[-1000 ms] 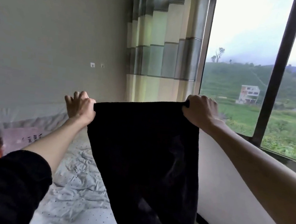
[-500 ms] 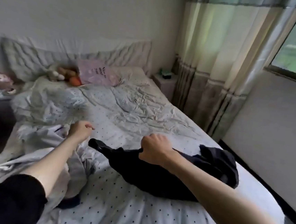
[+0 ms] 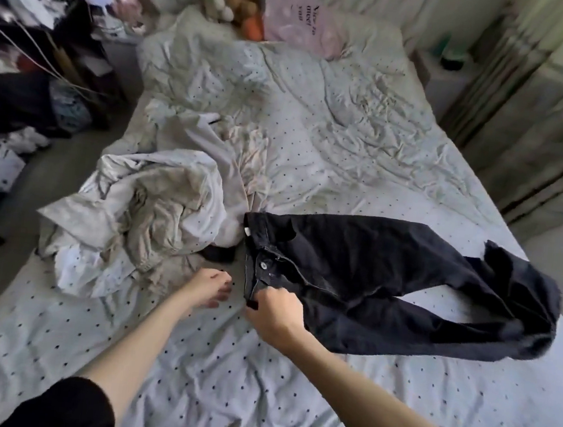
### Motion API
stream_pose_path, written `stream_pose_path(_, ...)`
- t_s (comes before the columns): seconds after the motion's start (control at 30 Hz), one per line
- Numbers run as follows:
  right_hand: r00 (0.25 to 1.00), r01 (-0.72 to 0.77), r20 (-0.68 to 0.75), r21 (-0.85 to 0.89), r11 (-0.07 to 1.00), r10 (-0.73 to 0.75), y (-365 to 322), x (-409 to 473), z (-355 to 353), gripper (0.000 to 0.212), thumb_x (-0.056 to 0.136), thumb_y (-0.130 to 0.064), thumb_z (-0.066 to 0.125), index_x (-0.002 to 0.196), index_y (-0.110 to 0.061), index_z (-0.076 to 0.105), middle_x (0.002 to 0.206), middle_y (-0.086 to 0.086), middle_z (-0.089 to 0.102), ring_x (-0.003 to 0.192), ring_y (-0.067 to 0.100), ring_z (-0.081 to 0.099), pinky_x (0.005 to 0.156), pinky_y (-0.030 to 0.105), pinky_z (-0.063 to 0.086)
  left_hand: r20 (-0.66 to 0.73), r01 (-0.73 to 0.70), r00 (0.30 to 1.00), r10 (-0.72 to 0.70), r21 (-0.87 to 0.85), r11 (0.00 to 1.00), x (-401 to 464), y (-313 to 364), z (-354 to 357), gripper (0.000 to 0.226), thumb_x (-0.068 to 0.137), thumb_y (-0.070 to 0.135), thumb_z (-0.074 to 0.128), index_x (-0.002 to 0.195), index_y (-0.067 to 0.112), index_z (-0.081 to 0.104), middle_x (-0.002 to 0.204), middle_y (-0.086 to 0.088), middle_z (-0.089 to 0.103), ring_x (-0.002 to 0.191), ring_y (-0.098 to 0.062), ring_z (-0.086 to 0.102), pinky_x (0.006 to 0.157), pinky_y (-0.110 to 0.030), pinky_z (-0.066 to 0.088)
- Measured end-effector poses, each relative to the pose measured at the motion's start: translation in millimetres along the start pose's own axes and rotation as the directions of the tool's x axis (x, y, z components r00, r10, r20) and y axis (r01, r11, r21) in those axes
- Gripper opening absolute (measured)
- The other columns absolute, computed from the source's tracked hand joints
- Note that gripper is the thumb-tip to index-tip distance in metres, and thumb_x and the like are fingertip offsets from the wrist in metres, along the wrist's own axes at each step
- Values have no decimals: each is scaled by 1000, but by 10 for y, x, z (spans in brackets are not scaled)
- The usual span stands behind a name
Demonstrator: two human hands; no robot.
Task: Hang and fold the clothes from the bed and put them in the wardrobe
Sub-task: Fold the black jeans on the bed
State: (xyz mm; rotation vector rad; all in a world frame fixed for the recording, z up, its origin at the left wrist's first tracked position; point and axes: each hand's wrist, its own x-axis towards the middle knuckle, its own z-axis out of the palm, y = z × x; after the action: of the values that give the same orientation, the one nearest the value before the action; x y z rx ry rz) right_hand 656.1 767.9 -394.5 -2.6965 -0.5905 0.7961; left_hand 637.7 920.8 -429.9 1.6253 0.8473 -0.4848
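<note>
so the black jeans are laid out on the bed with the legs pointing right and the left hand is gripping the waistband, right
Not quite: the head view shows the right hand gripping the waistband. The left hand lies beside it on the sheet, fingers relaxed, holding nothing. The rest holds: the black jeans are laid out on the bed with the legs pointing right.

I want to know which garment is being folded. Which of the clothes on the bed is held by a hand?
The black jeans: the right hand grips their waistband. The pale crumpled clothes beside them lie untouched, and the left hand holds nothing.
</note>
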Motion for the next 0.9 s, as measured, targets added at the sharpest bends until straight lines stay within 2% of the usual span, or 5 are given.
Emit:
stream_pose_path(0.2, 881, 93, 458, 74, 993, -116, 486, 183, 324, 27, 95, -33, 52, 104, -11, 64, 112, 11, 61, 115, 31, 53, 89, 33, 44, 59, 247, 968, -242, -93, 965, -118, -653, 326, 38, 99, 21, 47, 131, 2, 45, 109, -14, 60, 89, -23, 58, 74, -31, 46)
stream_pose_path(0.37, 962, 93, 259, -27, 995, -82, 1225, 482, 165, 46, 97, -30, 47, 141, -16, 40, 139, 8, 48, 126, 27, 45, 102, 40, 40, -73, 301, 950, -303, -46, 953, -79, -1038, 742, 52, 98, 22, 48, 144, 6, 31, 145, -10, 38, 128, -25, 42, 98, -33, 38)
stream_pose_path(0.6, 948, 155, -192, -425, 892, -256, 2166, 1231, -369, 46, 97, -28, 46, 140, -16, 38, 149, 5, 34, 141, 23, 20, 112, 49, 15, -236, 475, 815, -529, -251, 843, 178, -1421, 1486, 74, 88, 31, 64, 145, 4, 25, 143, -17, 37, 125, -33, 42, 95, -41, 42)
stream_pose_path(0.73, 990, 111, -9, -585, 803, -143, 2525, 1662, -598, 60, 99, -41, 37, 150, -23, 11, 159, 5, 2, 146, 26, 0, 113, 56, 5, -509, 307, 850, -136, 269, 913, 403, -1210, 1705, 75, 94, 36, 51, 150, 10, 8, 156, -18, 7, 143, -33, 11, 111, -50, 24)
stream_pose_path(0.9, 987, 161, 87, -555, 816, -136, 2673, 1646, -392, 62, 100, -45, 24, 151, -22, -5, 158, 5, -13, 145, 28, -12, 114, 57, 2, -196, -67, 947, 256, 656, 752, 643, -726, 2007, 64, 100, 39, 34, 151, 22, 0, 158, -10, -10, 145, -30, -5, 115, -49, 12)
